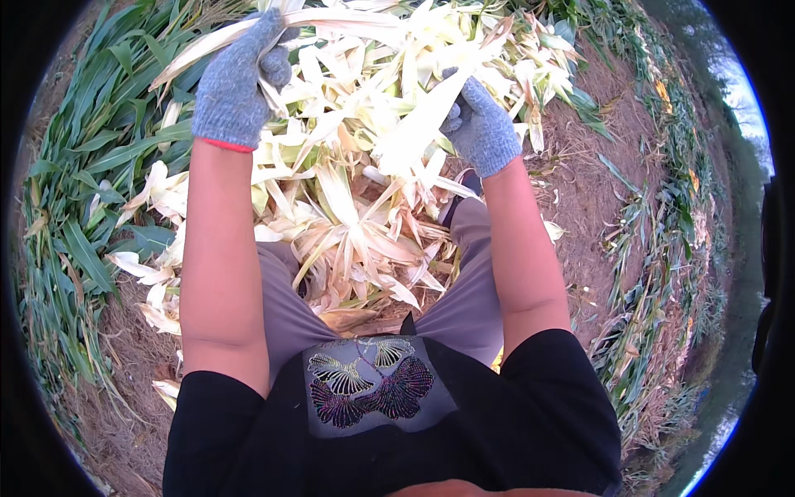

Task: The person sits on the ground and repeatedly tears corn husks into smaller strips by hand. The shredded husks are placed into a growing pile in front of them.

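My left hand (239,87), in a grey knit glove with a red cuff edge, is closed on dry corn husk strips (214,46) at the upper left. One strip sticks out to the left of the hand, and more husk shows under the fingers. To the right, my right hand (481,124), in a grey glove, grips a broad pale corn husk (413,127). Glare washes out its surface, so whether an ear is inside cannot be seen. Between and below both hands lies a heap of stripped corn husks (348,217), reaching down between my legs.
Green cut corn stalks and leaves (87,161) lie thick along the left. Bare brown soil (596,155) with dry fibres stretches at the right. Beyond it runs a row of stalks (652,248) with several yellow corn ears (663,96). My shoe (469,181) rests beside the husk heap.
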